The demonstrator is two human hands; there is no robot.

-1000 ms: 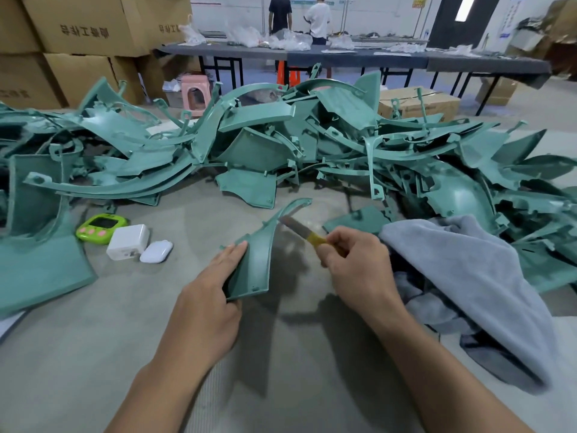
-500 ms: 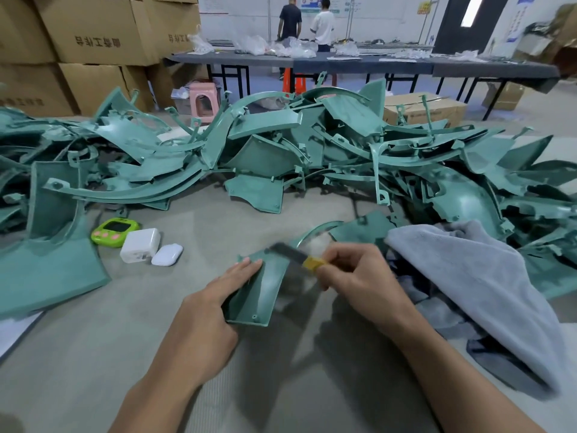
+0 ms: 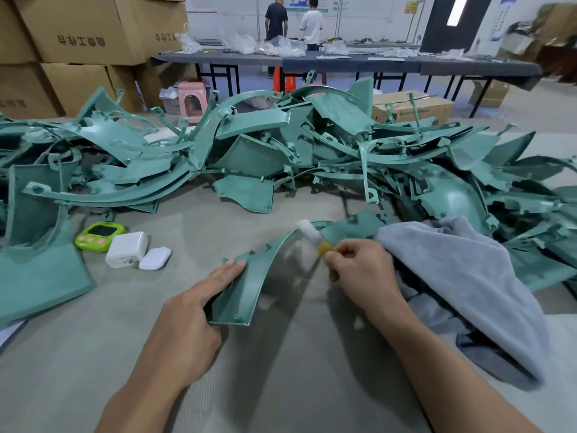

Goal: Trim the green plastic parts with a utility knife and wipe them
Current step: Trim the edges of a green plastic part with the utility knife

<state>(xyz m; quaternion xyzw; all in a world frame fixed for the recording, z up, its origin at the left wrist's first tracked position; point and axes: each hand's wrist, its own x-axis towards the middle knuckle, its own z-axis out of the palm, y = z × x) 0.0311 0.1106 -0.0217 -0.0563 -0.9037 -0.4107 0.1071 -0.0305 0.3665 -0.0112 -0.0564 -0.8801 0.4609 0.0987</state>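
A curved green plastic part (image 3: pixel 249 285) is propped on the grey table in front of me. My left hand (image 3: pixel 190 310) grips its lower left edge, fingers laid along it. My right hand (image 3: pixel 362 270) is closed on a utility knife (image 3: pixel 315 239) with a yellow handle. Its blade is blurred by motion and sits at the part's upper curved edge. A grey cloth (image 3: pixel 468 276) is draped to the right, over my right wrist side.
A big heap of green plastic parts (image 3: pixel 281 151) fills the back of the table. At left lie a green timer (image 3: pixel 100 235), a white charger (image 3: pixel 126 250) and a white earbud case (image 3: pixel 155 258). Cardboard boxes (image 3: pixel 78 32) stand behind; two people stand at a far table.
The knife has run along the part's curved edge, down towards me and back up. My left hand has tilted the part flatter. The camera has moved a little.
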